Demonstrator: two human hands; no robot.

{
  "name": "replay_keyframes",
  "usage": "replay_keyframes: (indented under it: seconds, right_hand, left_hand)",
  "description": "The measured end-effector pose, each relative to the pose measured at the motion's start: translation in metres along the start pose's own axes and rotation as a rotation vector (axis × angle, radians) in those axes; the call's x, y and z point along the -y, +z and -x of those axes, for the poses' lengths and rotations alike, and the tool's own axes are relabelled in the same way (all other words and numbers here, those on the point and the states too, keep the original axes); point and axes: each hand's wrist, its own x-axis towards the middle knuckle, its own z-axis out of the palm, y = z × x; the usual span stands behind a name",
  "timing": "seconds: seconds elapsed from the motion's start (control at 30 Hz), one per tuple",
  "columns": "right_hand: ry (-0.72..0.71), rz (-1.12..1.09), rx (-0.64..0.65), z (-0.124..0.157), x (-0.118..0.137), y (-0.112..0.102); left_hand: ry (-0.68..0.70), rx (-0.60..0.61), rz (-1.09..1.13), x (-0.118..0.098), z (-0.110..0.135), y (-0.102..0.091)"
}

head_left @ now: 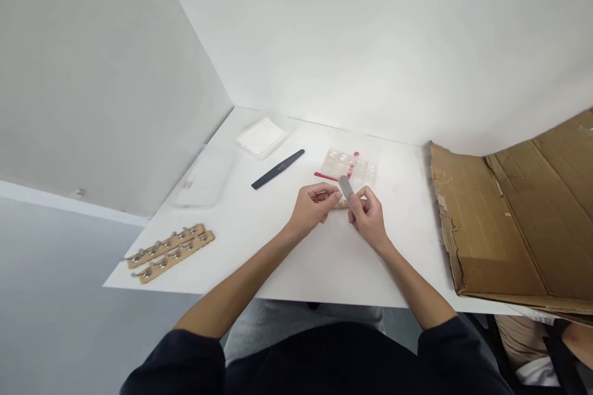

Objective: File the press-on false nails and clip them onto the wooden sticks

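Between the thumb and fingers of my right hand (367, 215) is a small grey nail file (345, 187), its rounded end pointing up and to the left. My left hand (315, 203) is pinched closed just left of the file; whatever sits between its fingertips is too small to make out. Below both hands lies a wooden strip (341, 203), mostly hidden by them. Right behind the hands is a clear plastic case (370, 173) with rounded compartments, along with a red-and-white strip (326, 176).
A black nail file (278, 169) lies left of centre. Behind it sits a clear box with a white gridded sheet (262, 136). A clear lid (206, 176) is at the left, with wooden strips bearing metal clips (171, 253) near the edge. An opened cardboard box (500, 228) covers the right side.
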Motion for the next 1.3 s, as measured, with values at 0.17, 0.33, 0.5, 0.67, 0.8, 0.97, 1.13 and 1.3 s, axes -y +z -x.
replay_keyframes:
  seconds: [0.17, 0.33, 0.5, 0.67, 0.8, 0.97, 1.13, 1.3]
  right_hand:
    - [0.017, -0.001, -0.001, -0.0017, 0.0011, -0.0004]
    - [0.02, 0.027, 0.01, -0.0009, 0.0003, 0.0]
    - [0.011, 0.067, 0.008, -0.0003, 0.0004, 0.0005]
    - [0.011, 0.103, -0.014, -0.0008, 0.0025, 0.0007]
    - [0.007, 0.077, 0.009, -0.0009, 0.0029, 0.0004]
    - [0.027, 0.049, 0.007, -0.0022, 0.0025, 0.0]
    - [0.066, 0.034, 0.001, -0.003, 0.0049, -0.0002]
    - [0.059, 0.031, 0.032, -0.0023, 0.0053, -0.0004]
  left_hand:
    - [0.263, -0.121, -0.245, 0.0005, 0.005, -0.0002]
    - [0.331, -0.118, -0.325, 0.0024, 0.0049, -0.0016]
    - [0.318, -0.089, -0.318, 0.0037, 0.0035, -0.0025]
    - [0.327, -0.084, -0.337, 0.0026, 0.0041, -0.0025]
    - [0.336, -0.087, -0.348, 0.0029, 0.0045, -0.0023]
    - [0.333, -0.084, -0.328, 0.0035, 0.0049, -0.0019]
    - [0.33, -0.088, -0.3, 0.0024, 0.0061, -0.0006]
    - [0.283, -0.066, -0.221, 0.0023, 0.0043, -0.0009]
